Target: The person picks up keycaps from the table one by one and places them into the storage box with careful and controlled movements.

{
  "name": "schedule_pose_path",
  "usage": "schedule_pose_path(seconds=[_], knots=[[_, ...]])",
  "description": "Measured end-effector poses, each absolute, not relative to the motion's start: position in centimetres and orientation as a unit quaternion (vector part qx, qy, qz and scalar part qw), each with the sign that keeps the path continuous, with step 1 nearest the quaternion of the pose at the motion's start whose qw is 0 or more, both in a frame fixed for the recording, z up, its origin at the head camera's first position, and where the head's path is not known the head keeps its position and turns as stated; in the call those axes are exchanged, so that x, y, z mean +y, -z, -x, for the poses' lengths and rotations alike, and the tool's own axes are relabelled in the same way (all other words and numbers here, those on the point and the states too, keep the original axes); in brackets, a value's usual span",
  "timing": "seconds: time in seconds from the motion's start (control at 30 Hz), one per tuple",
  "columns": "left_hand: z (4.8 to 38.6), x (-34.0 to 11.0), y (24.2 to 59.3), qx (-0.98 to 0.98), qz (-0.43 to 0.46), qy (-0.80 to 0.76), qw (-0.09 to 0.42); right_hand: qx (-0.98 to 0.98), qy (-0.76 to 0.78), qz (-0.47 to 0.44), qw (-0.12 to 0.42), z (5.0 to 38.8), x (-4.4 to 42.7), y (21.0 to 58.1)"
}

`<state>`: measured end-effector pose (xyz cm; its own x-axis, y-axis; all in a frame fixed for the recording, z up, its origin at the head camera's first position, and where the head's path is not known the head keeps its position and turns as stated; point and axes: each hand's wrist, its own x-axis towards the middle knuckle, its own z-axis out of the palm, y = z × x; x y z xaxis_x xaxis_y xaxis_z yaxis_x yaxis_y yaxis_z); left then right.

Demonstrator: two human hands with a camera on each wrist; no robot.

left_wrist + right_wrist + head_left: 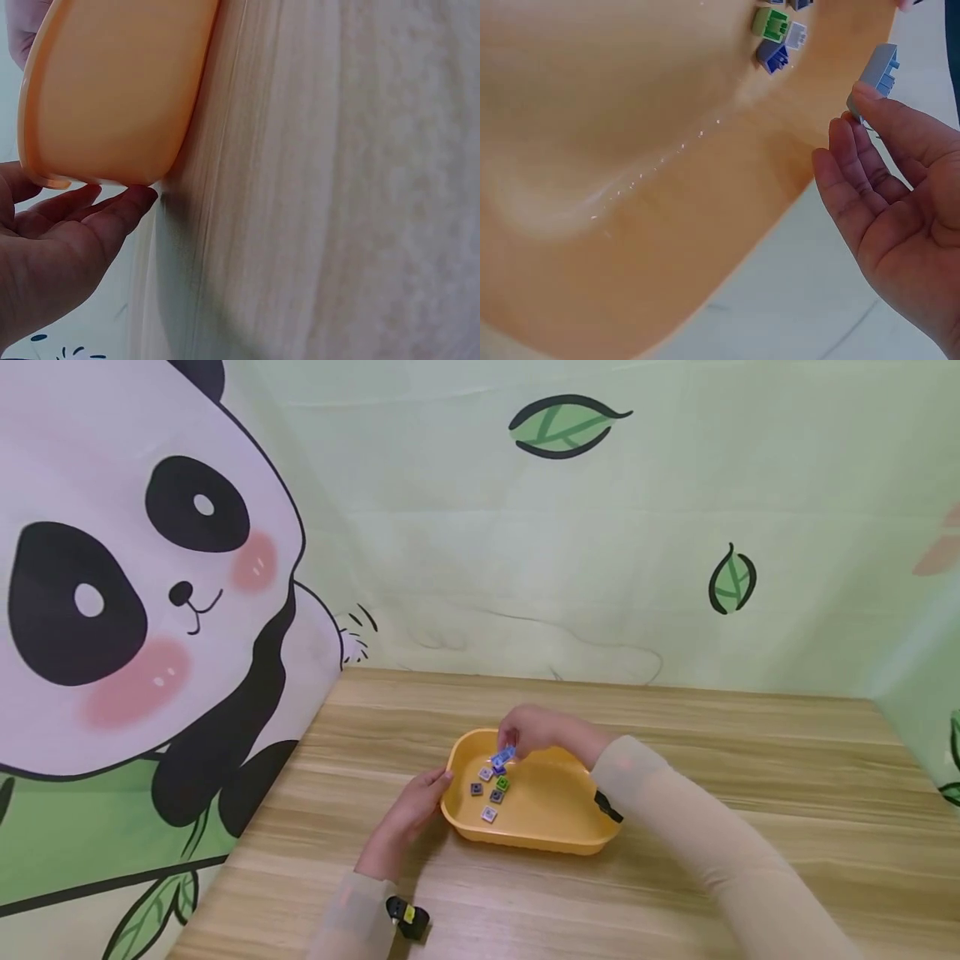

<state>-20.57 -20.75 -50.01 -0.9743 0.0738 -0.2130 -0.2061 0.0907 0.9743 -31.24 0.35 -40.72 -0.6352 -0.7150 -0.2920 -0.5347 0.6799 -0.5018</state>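
A yellow-orange plastic tray (547, 839) stands on the wooden table. At its left end my left hand (412, 806) grips the rim, the thumb at the edge and the fingers (124, 214) against the outer wall. Over the tray's far left part, my right hand (531, 729) pinches a light blue toy building block (879, 69) by one end, between thumb and fingertips. Below it in the tray lie several small square blocks: a green block (502, 783), a dark blue block (772, 57), a white block (488, 814) and a grey block (476, 789).
The wooden table (750, 760) extends to both sides of the tray. Behind it hangs a pale green cloth (450, 527) printed with a panda and leaves. A black strap piece (408, 918) sits at the left wrist.
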Motion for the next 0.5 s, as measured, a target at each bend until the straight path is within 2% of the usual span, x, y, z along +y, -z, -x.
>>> schedule_pose_path(seconds=[0.5], knots=[[20.5,-20.7,50.1,0.732,0.054,-0.671,0.104,0.883,0.141,0.360,0.264,31.4,-0.3,42.8]])
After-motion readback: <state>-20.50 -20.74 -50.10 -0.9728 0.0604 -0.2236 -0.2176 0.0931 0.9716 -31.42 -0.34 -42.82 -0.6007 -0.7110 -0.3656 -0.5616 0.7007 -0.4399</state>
